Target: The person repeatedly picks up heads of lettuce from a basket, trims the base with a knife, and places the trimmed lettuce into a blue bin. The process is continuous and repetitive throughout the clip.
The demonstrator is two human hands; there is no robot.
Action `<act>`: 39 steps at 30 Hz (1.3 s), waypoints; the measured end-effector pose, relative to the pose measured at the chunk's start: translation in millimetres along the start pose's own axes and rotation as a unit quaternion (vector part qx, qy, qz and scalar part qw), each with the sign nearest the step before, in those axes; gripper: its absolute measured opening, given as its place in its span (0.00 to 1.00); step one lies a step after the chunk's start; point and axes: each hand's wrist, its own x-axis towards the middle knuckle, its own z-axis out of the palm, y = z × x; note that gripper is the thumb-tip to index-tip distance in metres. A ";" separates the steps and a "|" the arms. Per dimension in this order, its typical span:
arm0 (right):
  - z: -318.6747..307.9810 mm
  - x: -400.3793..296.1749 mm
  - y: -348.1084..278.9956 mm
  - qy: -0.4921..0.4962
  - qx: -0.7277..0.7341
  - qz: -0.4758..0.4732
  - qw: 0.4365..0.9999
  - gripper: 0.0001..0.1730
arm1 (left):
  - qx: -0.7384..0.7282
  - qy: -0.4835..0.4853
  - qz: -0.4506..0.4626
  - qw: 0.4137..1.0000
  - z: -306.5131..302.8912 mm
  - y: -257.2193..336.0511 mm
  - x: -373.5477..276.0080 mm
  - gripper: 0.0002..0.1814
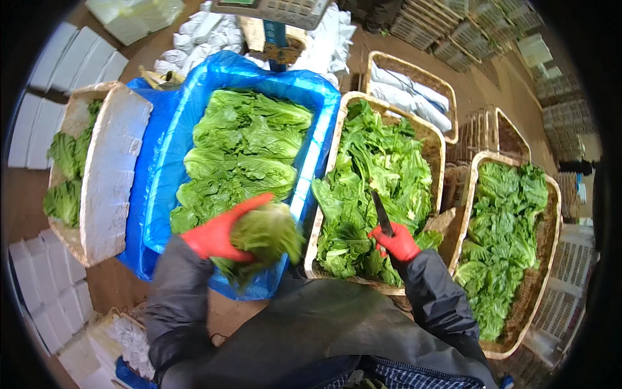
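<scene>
My left hand (221, 231), in a red glove, grips a head of leafy lettuce (267, 233), blurred, over the near end of a crate lined with blue plastic film (163, 180). Rows of lettuce heads (243, 146) lie inside that crate. To its right, my right hand (396, 243), also red-gloved, is closed around a knife (381, 211) whose dark blade points away from me. Below the knife are loose lettuce leaves (350, 194) in a dirty plastic crate (440, 165).
Another crate (554, 233) of lettuce stands at the right. A white foam box (109, 170) with lettuce is at the left. A scale (291, 12) stands beyond the blue-lined crate, beside white bundles (209, 36). Behind the leaf crate, a crate (454, 107) holds white packages.
</scene>
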 end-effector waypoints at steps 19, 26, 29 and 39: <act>-471.3 -269.0 53.9 0.708 -0.388 0.056 0.588 0.28 | 0.522 0.280 -0.161 0.790 29.7 -189.9 62.1 0.36; -412.5 -204.7 82.1 0.725 -0.140 -0.210 0.641 0.27 | 0.393 0.495 0.022 0.775 113.8 -139.5 50.9 0.30; -437.2 -212.8 113.7 0.710 -0.026 -0.321 0.627 0.22 | 0.391 0.405 0.093 0.821 133.6 -76.5 119.5 0.29; -161.8 -297.3 -46.7 0.501 -0.467 -0.360 0.634 0.28 | 0.462 -0.002 0.419 0.782 285.6 119.6 209.9 0.49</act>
